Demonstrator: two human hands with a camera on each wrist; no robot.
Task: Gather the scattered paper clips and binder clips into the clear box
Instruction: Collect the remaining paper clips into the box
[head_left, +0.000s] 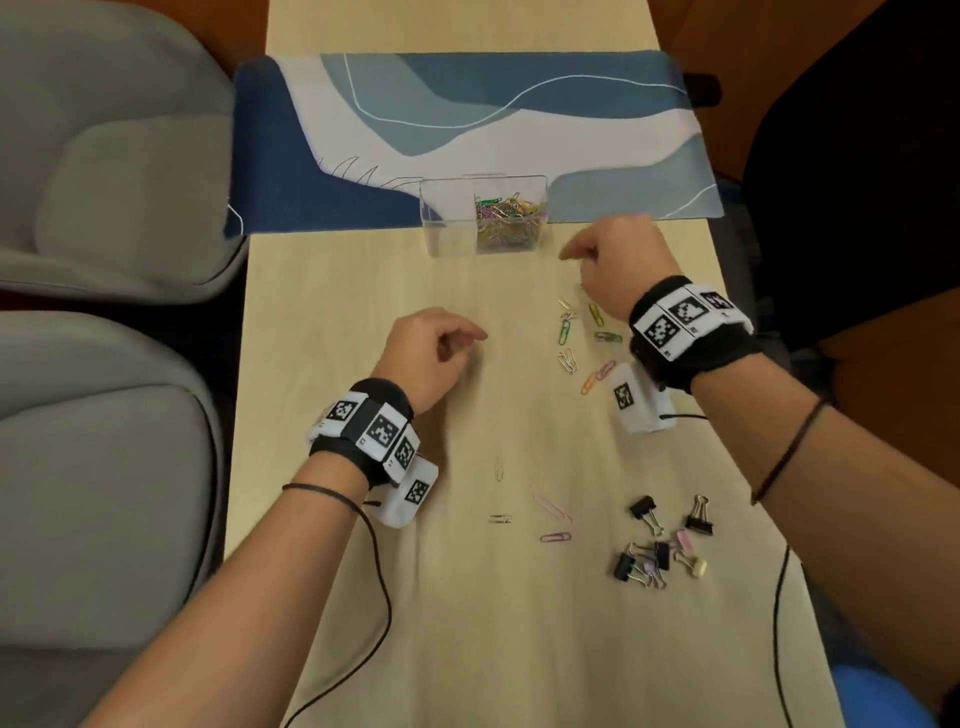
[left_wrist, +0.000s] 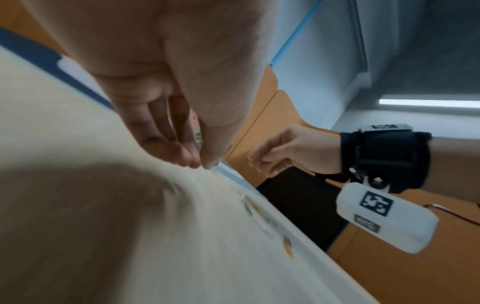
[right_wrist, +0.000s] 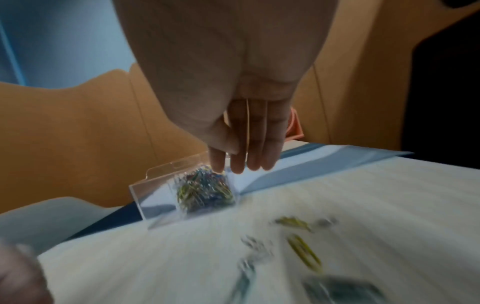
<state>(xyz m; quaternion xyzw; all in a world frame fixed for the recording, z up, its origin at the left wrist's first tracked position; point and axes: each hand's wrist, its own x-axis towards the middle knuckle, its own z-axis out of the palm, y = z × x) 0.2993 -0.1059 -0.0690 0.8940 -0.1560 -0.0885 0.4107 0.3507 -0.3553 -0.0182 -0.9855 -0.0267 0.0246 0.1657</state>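
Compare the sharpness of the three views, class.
Head view: mostly sharp, the black binder clips crisp. Left wrist view: the pale wooden table is smeared by motion blur. Right wrist view: the yellow paper clips streak; the clear plastic box stays readable.

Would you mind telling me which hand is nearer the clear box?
Right. The right hand is just beside the clear box, off its right side; the left hand sits lower on the table, nearer the person.

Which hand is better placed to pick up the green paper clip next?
Probably the right hand: it hovers just above the green paper clip. The left hand is farther away, over bare table.
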